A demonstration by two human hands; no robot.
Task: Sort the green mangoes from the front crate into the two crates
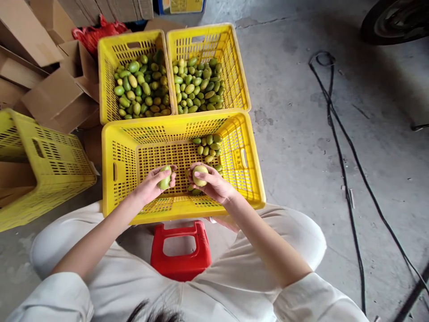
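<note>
Over the near yellow crate (182, 117), my left hand (154, 182) is closed around a green oval fruit (164, 177). My right hand (214, 182) grips a paler yellow-green fruit (200, 175), its thumb lying across the front. The two hands are a short way apart. Several green fruits (209, 145) lie at the right end of this crate, some partly hidden behind my right hand. Behind it stand two more yellow crates: the left one (103, 80) and the right one (239, 67) each hold many green and yellowish fruits. The fruit's exact kind is unclear.
A tilted yellow crate (63, 154) stands at the left, beside brown cardboard boxes (55, 96) and a red plastic bag (97, 33). Between my legs is a red stool (181, 264). A black cable (348, 143) crosses the concrete floor; a wheel (375, 27) shows top right.
</note>
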